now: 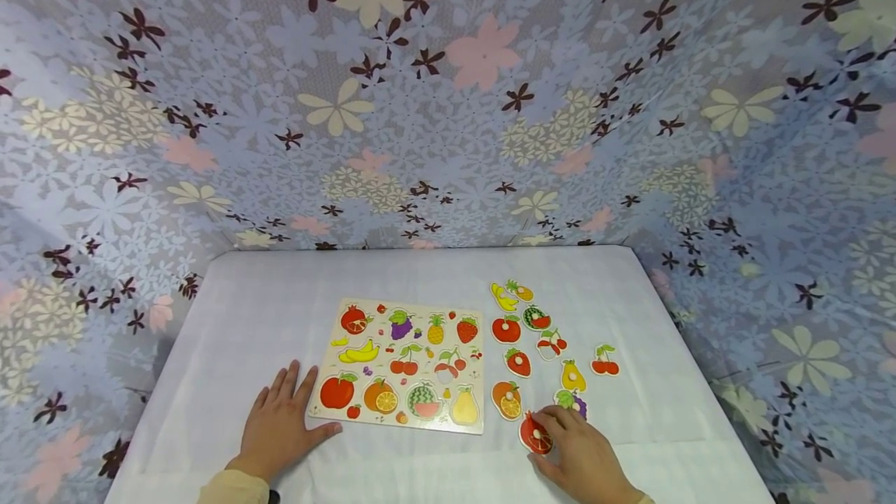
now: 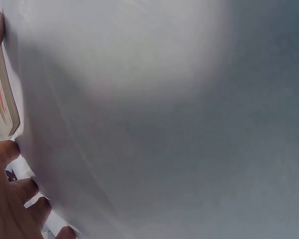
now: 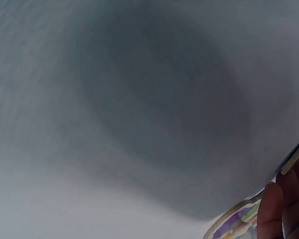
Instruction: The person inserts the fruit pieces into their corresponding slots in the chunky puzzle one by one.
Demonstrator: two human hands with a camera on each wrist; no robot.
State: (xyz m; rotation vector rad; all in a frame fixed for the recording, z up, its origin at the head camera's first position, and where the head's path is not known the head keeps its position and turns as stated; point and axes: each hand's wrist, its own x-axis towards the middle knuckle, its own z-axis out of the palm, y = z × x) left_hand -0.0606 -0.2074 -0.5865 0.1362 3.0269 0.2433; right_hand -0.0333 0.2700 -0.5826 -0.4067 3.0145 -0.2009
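Observation:
A wooden fruit puzzle board (image 1: 401, 428) lies on the white cloth. My left hand (image 1: 278, 421) rests beside its left edge with fingers spread, the thumb close to the lower-left corner. In the left wrist view, the left fingertips (image 2: 25, 189) touch the cloth near the board's edge (image 2: 10, 114). My right hand (image 1: 584, 453) pinches a red pomegranate piece (image 1: 535, 435) between thumb and fingers, right of the board. Just behind that hand lies a grape piece (image 1: 568, 399), partly covered by it. An orange piece (image 1: 507, 400) is close by on the left.
More knobbed fruit pieces lie right of the board: bananas (image 1: 502, 298), pineapple (image 1: 522, 293), apple (image 1: 505, 330), watermelon (image 1: 537, 319), strawberry (image 1: 518, 363), pear (image 1: 572, 376) and two cherry-like pieces, one farther right (image 1: 605, 361). Flowered fabric walls (image 1: 448, 138) stand around the table.

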